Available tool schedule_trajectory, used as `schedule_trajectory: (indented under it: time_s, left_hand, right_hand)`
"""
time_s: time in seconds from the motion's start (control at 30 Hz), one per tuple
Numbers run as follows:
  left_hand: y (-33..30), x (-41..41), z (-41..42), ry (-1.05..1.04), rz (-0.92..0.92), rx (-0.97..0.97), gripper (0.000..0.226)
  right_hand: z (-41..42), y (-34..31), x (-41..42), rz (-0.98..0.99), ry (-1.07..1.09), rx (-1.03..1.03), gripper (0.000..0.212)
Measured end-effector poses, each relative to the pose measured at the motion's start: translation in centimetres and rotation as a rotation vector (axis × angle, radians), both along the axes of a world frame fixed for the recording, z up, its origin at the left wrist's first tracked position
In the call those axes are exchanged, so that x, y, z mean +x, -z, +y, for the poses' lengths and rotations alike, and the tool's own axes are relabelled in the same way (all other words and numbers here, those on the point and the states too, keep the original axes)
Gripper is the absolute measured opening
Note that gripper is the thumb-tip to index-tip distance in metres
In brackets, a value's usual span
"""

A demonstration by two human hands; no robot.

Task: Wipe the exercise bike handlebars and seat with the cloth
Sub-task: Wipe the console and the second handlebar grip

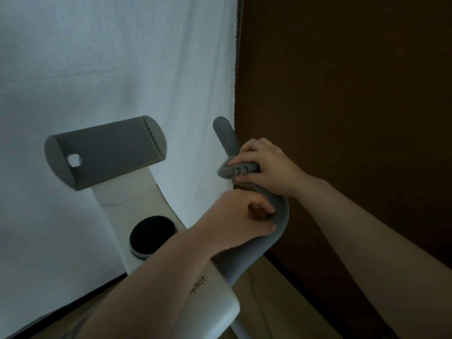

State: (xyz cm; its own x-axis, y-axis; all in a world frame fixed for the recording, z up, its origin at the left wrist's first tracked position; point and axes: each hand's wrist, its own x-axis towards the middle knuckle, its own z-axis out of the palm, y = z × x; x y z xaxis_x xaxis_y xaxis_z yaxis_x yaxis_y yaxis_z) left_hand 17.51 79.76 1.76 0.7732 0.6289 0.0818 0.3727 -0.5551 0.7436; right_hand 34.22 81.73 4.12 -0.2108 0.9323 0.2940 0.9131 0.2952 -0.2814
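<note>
The exercise bike's grey padded handlebar (226, 137) curves up from the white frame (215, 297) at the centre. My right hand (264, 165) grips a grey cloth (230, 170) wrapped round the upper part of the bar, below its rounded tip. Lower down, at the bend, my left hand (241, 214) curls its fingers round the handlebar. The seat is not in view.
A grey tablet holder (105, 152) sits atop the white stem on the left, with a round black knob (152, 234) below it. A white towel-like sheet (117, 69) hangs behind the bike. A dark brown wall (342, 94) stands close on the right.
</note>
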Motion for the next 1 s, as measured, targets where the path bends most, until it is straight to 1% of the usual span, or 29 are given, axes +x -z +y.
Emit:
schedule_trajectory:
  time_s: [0.07, 0.2, 0.37, 0.4, 0.47, 0.53, 0.6, 0.67, 0.7, 0.73, 0.8, 0.9, 0.97, 1.0]
  left_hand:
    - [0.0, 0.0, 0.1, 0.010, -0.011, 0.002, 0.027]
    - [0.3, -0.1, 0.1, 0.034, -0.039, 0.057, 0.024]
    - [0.4, 0.2, 0.4, 0.031, -0.053, 0.038, 0.022]
    - [0.4, 0.2, 0.4, 0.033, -0.066, 0.031, 0.021]
    - [0.5, 0.0, 0.2, 0.030, -0.085, 0.023, 0.022]
    - [0.4, 0.0, 0.2, 0.026, -0.073, 0.035, 0.022]
    - [0.1, 0.3, 0.2, 0.012, -0.051, 0.003, 0.020]
    - [-0.4, 0.2, 0.2, -0.007, -0.036, -0.040, 0.020]
    - [-0.7, 0.1, 0.1, -0.012, -0.018, -0.055, 0.020]
    - [-0.9, -0.1, -0.1, -0.014, 0.014, -0.068, 0.022]
    - [-1.6, -0.9, -0.6, -0.010, 0.138, -0.086, 0.029]
    - [-2.9, -2.4, -1.5, 0.026, 0.403, -0.018, 0.041]
    - [-3.4, -3.5, -2.2, 0.034, 0.486, 0.059, 0.043]
    - [-3.5, -4.2, -2.7, 0.031, 0.487, 0.085, 0.043]
  right_hand:
    - [-0.4, 0.4, -0.2, 0.111, 0.033, 0.003, 0.037]
    - [-2.3, 0.1, 1.4, 0.170, 0.032, -0.110, 0.030]
    - [-1.7, 1.5, -0.7, 0.312, 0.189, 0.048, 0.031]
    - [-2.5, 1.9, -0.6, 0.321, 0.196, 0.051, 0.030]
    - [-5.0, 1.8, 0.7, 0.371, 0.178, -0.023, 0.025]
    - [-6.2, 1.0, 1.8, 0.468, 0.188, -0.103, 0.025]
    - [-6.0, 1.0, 1.7, 0.584, 0.251, -0.064, 0.022]
    - [-6.0, 2.0, 0.3, 0.739, 0.340, 0.019, 0.020]
    - [-6.6, 2.6, -0.5, 0.780, 0.400, 0.063, 0.021]
    - [-7.5, 3.1, -1.2, 0.774, 0.458, 0.103, 0.022]
    - [-9.9, 3.8, -2.1, 0.687, 0.536, 0.135, 0.024]
    - [-11.6, 3.1, -2.2, 0.603, 0.560, 0.054, 0.024]
    - [-12.0, 2.6, -2.7, 0.592, 0.579, 0.027, 0.025]
    - [-12.3, 2.6, -3.4, 0.577, 0.574, 0.023, 0.024]
